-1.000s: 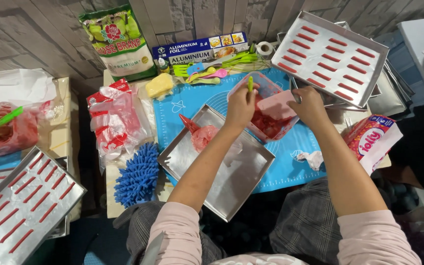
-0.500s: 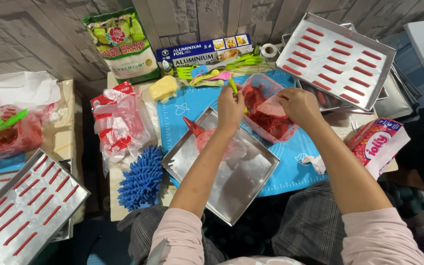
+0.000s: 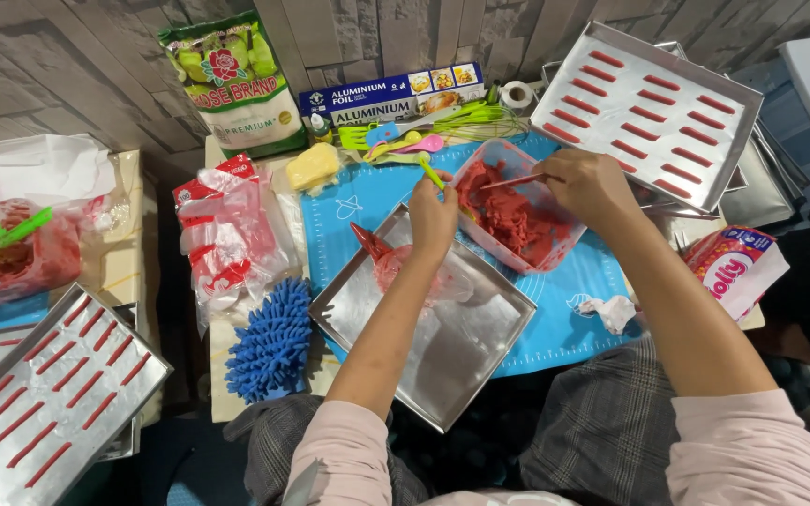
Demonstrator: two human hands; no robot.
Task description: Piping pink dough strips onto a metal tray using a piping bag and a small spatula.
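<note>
My left hand (image 3: 435, 217) is closed around a thin green-handled tool (image 3: 430, 172) beside the near left wall of a clear plastic tub (image 3: 555, 249) full of red dough (image 3: 508, 215). My right hand (image 3: 585, 185) grips a thin stick (image 3: 510, 182) whose tip lies over the dough, at the tub's right rim. Under my left forearm lies a red-filled piping bag (image 3: 379, 255) on an empty metal tray (image 3: 461, 347), which rests on a blue mat (image 3: 555, 337).
A tray of red strips (image 3: 649, 112) leans at the back right; another tray of strips (image 3: 39, 403) sits front left. A blue mop mitt (image 3: 269, 342), plastic bags (image 3: 227, 234), a flour bag (image 3: 236, 84), a foil box (image 3: 386, 94) and a tissue pack (image 3: 733, 267) surround the mat.
Both hands stay at the tub; the left hand with the green tool has shifted slightly, and the right hand's stick now lies across the dough.
</note>
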